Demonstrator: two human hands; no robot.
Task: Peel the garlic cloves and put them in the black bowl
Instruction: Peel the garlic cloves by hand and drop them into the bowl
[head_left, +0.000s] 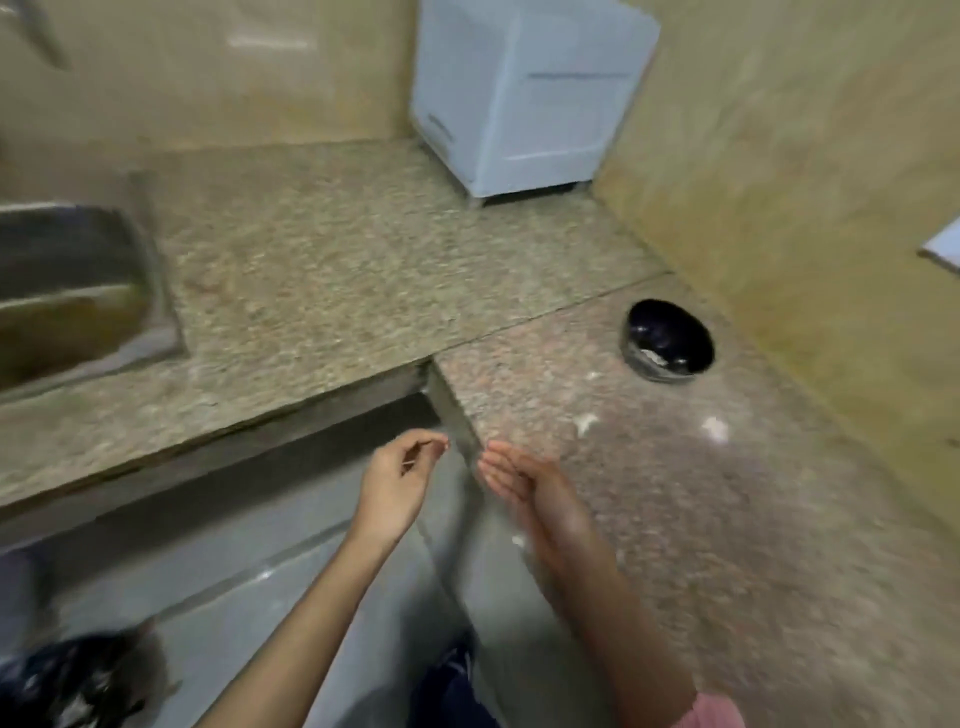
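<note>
No text, brand, number or sign can be read anywhere in this view. The pale box-shaped cabinet (524, 93) at the far end of the tabletop (322, 270) carries a few dark lines low on its left face, too blurred to make out. The black bowl (670, 338) on the right shows only pale smears, not lettering.

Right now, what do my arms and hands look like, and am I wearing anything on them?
The left hand and right hand are bare: no gloves, rings or watch visible, though the picture is blurred. The left forearm is uncovered; a pink sleeve shows on the right arm.
</note>
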